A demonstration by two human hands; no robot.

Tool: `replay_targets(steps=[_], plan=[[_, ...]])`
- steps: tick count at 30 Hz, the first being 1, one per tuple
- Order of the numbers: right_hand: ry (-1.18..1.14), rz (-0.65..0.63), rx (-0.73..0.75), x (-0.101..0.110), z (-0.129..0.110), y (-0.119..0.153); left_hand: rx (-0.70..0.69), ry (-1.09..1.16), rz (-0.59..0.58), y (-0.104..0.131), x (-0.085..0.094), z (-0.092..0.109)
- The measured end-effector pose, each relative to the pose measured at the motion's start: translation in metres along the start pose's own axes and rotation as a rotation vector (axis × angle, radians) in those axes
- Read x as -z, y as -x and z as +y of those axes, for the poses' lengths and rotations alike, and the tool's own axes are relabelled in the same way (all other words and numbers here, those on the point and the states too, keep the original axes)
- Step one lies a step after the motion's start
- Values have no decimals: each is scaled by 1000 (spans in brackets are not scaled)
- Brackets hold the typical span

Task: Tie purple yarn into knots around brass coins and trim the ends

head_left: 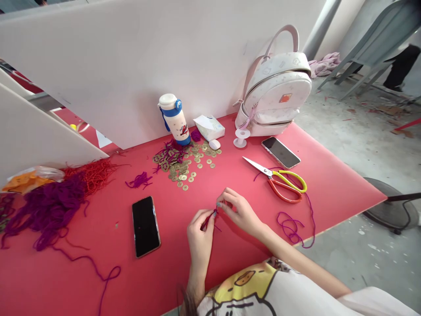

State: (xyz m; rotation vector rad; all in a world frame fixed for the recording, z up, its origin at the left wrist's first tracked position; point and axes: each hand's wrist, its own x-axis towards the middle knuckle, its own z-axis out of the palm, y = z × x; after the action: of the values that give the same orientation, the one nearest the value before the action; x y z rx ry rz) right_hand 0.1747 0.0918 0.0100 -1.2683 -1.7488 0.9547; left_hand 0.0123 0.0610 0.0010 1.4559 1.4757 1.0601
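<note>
- Left of the scissors [259, 166], your left hand [201, 237] and right hand [242, 213] pinch dark cord [215, 211], completion unclear.
- Farther left of the scissors, coins [182, 169] lie loose, apparently unused.

No lettering, brand or number could be read, as the marks on the orange patch [285, 98] of the white backpack [274, 107], the print [183, 130] on the bottle [174, 118] and the scattered coins [183, 177] were too small to be made out.
</note>
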Motion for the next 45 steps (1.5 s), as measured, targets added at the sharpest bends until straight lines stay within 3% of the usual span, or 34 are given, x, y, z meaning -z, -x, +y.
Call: replay_targets(steps=[7, 12, 25, 38, 45], plan=[[-194, -28, 24, 5, 3, -2, -23, -6, 12, 0, 1, 0], [-149, -50, -33, 6, 12, -4, -38, -5, 20, 0, 2, 3], [-164, -50, -12, 7, 13, -7, -84, -23, 21, -1, 4, 4], [-40, -184, 80, 18, 10, -9, -85, -14, -23, -2, 2, 2], [-51, -179, 93, 19, 12, -10, -63, 30, -23, -3, 2, 4]])
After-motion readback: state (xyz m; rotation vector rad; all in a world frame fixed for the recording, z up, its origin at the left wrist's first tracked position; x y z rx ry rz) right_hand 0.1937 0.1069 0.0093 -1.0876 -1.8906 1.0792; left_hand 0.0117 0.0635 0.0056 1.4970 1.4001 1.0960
